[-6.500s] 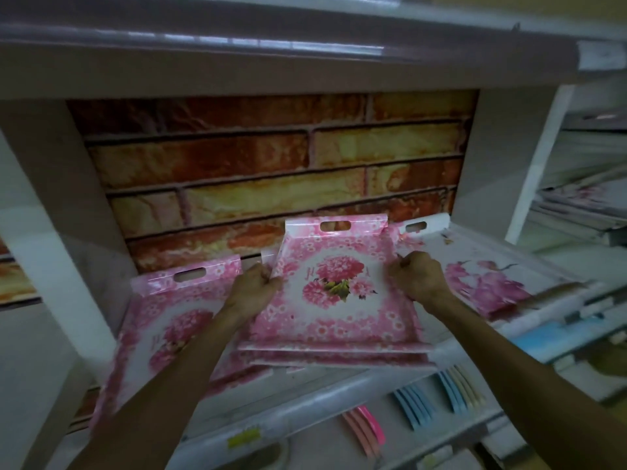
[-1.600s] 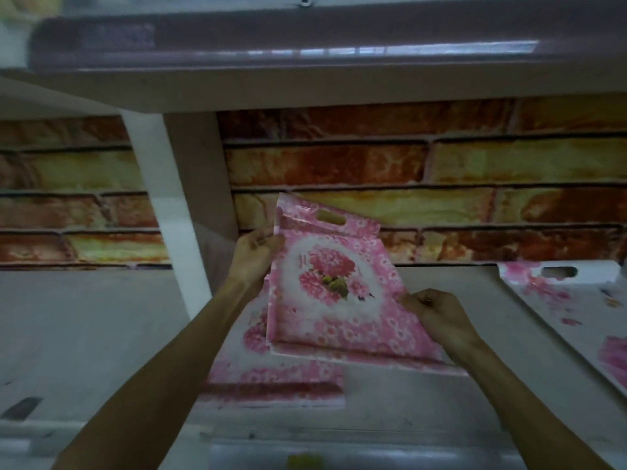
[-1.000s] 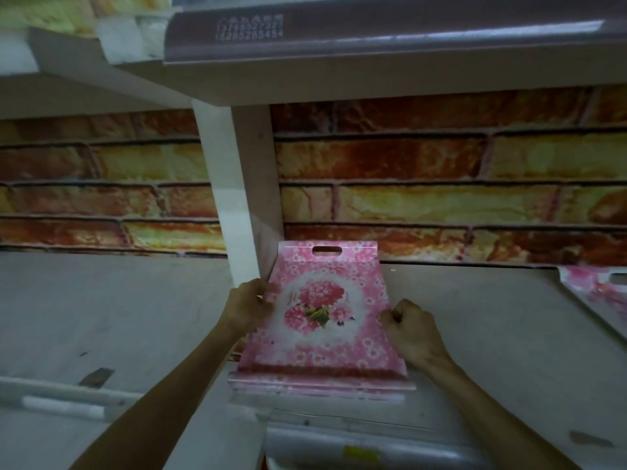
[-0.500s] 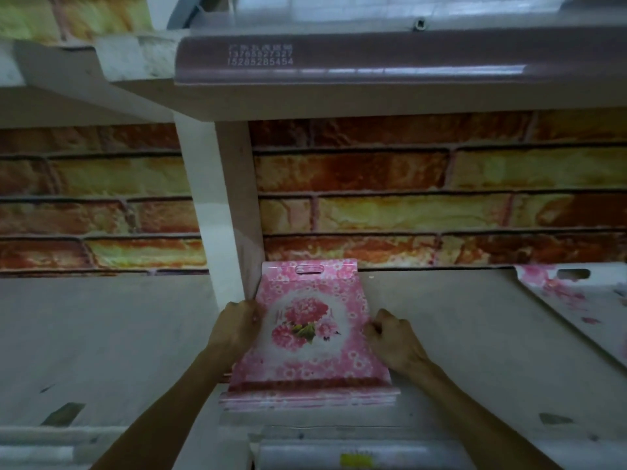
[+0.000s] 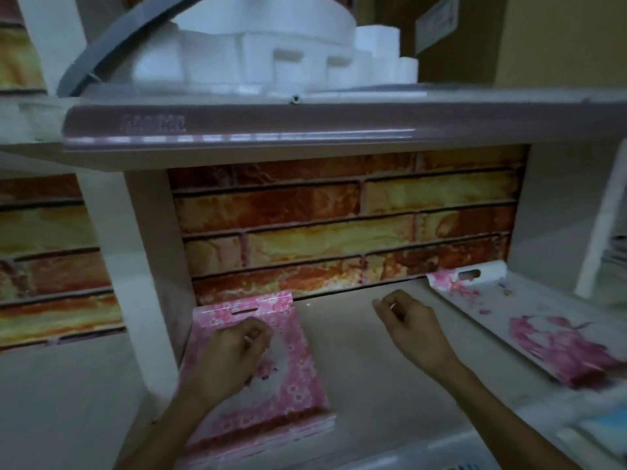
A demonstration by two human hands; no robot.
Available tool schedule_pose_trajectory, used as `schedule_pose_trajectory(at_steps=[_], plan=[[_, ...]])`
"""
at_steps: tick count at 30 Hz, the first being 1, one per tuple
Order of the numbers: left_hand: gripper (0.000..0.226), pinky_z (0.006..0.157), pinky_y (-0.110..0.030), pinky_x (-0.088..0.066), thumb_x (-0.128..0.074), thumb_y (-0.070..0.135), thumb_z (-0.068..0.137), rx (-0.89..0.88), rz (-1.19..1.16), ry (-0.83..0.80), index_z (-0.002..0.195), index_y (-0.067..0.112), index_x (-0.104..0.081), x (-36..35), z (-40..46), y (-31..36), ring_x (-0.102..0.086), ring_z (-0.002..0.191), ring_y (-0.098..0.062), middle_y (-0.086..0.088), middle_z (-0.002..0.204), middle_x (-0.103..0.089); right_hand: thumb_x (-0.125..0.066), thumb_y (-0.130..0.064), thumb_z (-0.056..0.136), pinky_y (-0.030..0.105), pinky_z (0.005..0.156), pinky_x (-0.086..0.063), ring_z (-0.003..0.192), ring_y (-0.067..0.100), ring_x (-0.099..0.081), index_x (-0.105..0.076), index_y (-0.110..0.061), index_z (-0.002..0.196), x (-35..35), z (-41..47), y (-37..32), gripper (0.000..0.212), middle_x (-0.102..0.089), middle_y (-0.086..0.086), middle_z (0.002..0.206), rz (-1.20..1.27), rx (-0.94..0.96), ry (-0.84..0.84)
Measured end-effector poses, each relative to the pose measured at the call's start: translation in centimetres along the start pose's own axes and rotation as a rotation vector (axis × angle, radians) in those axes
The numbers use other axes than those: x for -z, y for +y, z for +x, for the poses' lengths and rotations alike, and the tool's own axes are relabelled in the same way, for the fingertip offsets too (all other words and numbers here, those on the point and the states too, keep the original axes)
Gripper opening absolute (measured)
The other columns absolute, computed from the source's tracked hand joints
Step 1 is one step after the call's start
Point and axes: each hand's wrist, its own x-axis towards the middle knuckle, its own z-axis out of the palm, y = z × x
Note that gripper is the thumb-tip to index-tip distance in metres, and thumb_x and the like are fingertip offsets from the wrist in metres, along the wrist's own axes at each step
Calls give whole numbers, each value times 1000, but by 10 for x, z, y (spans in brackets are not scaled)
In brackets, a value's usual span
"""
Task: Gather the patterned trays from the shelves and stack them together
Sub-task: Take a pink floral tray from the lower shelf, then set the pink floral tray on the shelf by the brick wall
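A stack of pink floral trays (image 5: 295,378) lies on the shelf board (image 5: 373,378) against the white upright post. My left hand (image 5: 234,354) hovers over or rests on the top tray with fingers loosely curled, holding nothing. My right hand (image 5: 410,329) is in the air over the bare shelf to the right of the stack, fingers half curled and empty. A larger white tray with pink flowers (image 5: 529,323) leans tilted at the right end of the shelf, apart from both hands.
A white upright post (image 5: 149,283) borders the stack on the left. A brick-pattern back wall (image 5: 339,225) closes the shelf. The upper shelf (image 5: 271,130) carries white foam blocks (image 5: 264,45). More flat goods sit at the far right (image 5: 614,262).
Both hands have let go of the tray stack's sides. My right hand has moved right, off the stack; my left hand now sits over the top tray. The view has tilted up.
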Motion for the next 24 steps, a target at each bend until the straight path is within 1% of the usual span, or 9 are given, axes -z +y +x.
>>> schedule_pose_trajectory(at_steps=[1, 3, 7, 9, 10, 12, 15, 19, 24], plan=[[16, 57, -23, -53, -59, 32, 92, -32, -65, -2, 76, 33, -63, -9, 5, 17, -66, 51, -5, 14, 70, -71, -54, -42, 94, 28, 51, -41, 45, 6, -50, -48, -30, 68, 19, 0, 2, 29, -53, -3, 50, 17, 1, 49], [14, 52, -22, -52, -61, 24, 92, -80, -182, -36, 80, 28, -66, -29, 14, 49, -63, 49, -6, 14, 72, -70, -54, -40, 94, 29, 51, -42, 47, 9, -51, -49, -29, 68, 57, -2, 8, 29, -57, 2, 54, 30, -7, 129], [18, 50, -21, -50, -62, 14, 92, -154, -367, -147, 87, 31, -65, -75, 30, 119, -61, 49, -10, 5, 68, -71, -55, -38, 94, 31, 55, -43, 53, 16, -56, -54, -28, 70, 133, -14, 30, 26, -62, 10, 59, 22, -27, 258], [17, 45, -15, -44, -62, 15, 92, -171, -429, -190, 86, 31, -66, -100, 35, 158, -60, 48, -11, 2, 71, -73, -56, -39, 94, 31, 56, -44, 50, 12, -54, -55, -28, 71, 173, -24, 46, 26, -62, 8, 58, 23, -31, 299], [15, 44, -14, -42, -62, 17, 92, -168, -461, -204, 85, 30, -67, -112, 37, 178, -60, 48, -13, 0, 72, -73, -56, -39, 94, 28, 55, -43, 48, 9, -52, -54, -29, 70, 193, -29, 54, 26, -62, 8, 57, 15, -29, 319], [14, 44, -17, -42, -61, 19, 92, -164, -530, -236, 82, 24, -69, -136, 42, 219, -61, 50, -17, -2, 73, -74, -56, -38, 93, 24, 53, -43, 48, 9, -53, -52, -30, 69, 233, -38, 72, 26, -62, 8, 57, -3, -26, 358], [12, 45, -27, -41, -60, 18, 93, -178, -625, -291, 86, 16, -69, -173, 44, 283, -61, 51, -21, -6, 75, -73, -56, -36, 94, 23, 52, -43, 53, 18, -56, -52, -27, 69, 294, -48, 102, 27, -59, 10, 58, -29, -22, 399], [13, 44, -26, -42, -61, 17, 92, -221, -688, -315, 85, 14, -71, -226, 47, 359, -61, 50, -23, -10, 76, -73, -55, -34, 95, 21, 52, -38, 50, 12, -49, -53, -20, 71, 372, -56, 138, 29, -54, 4, 55, -88, -12, 427], [14, 45, -26, -43, -58, 11, 94, -224, -820, -358, 90, 11, -71, -276, 58, 443, -59, 51, -24, -13, 78, -71, -55, -37, 95, 34, 56, -44, 54, 14, -57, -55, -18, 73, 462, -54, 174, 30, -60, 3, 56, -169, -44, 484]])
